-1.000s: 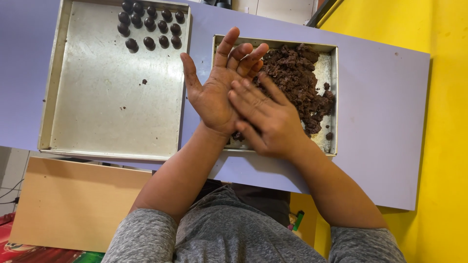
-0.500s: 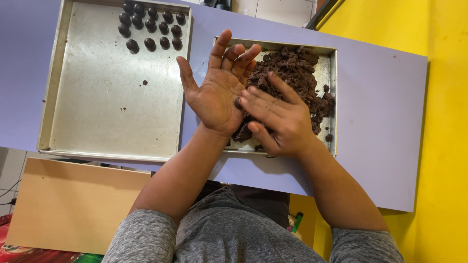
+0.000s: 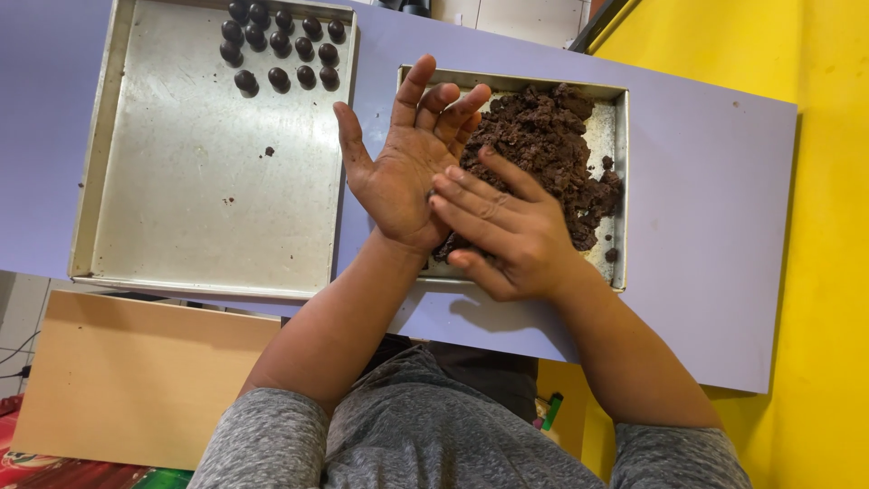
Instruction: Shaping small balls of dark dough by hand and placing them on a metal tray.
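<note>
My left hand point(image 3: 403, 167) is held palm up with its fingers spread, over the near left corner of a small metal tray point(image 3: 619, 181). My right hand point(image 3: 507, 231) lies flat across its palm, fingers pointing left. Whatever sits between the two palms is hidden. Behind the hands, the small tray holds a heap of dark brown crumbly dough point(image 3: 552, 136). To the left lies a large metal tray point(image 3: 208, 199) with several small dark round balls point(image 3: 281, 45) in rows at its far end.
Both trays rest on a pale purple tabletop point(image 3: 706, 226). A yellow surface point(image 3: 833, 272) lies to the right. A light wooden board point(image 3: 136, 380) sits below the table's near edge on the left. A small green object point(image 3: 552, 409) lies by my body.
My right hand has slid across my left palm, from over the fingers down toward the heel and wrist. The left hand has stayed in place with its fingers spreading wider.
</note>
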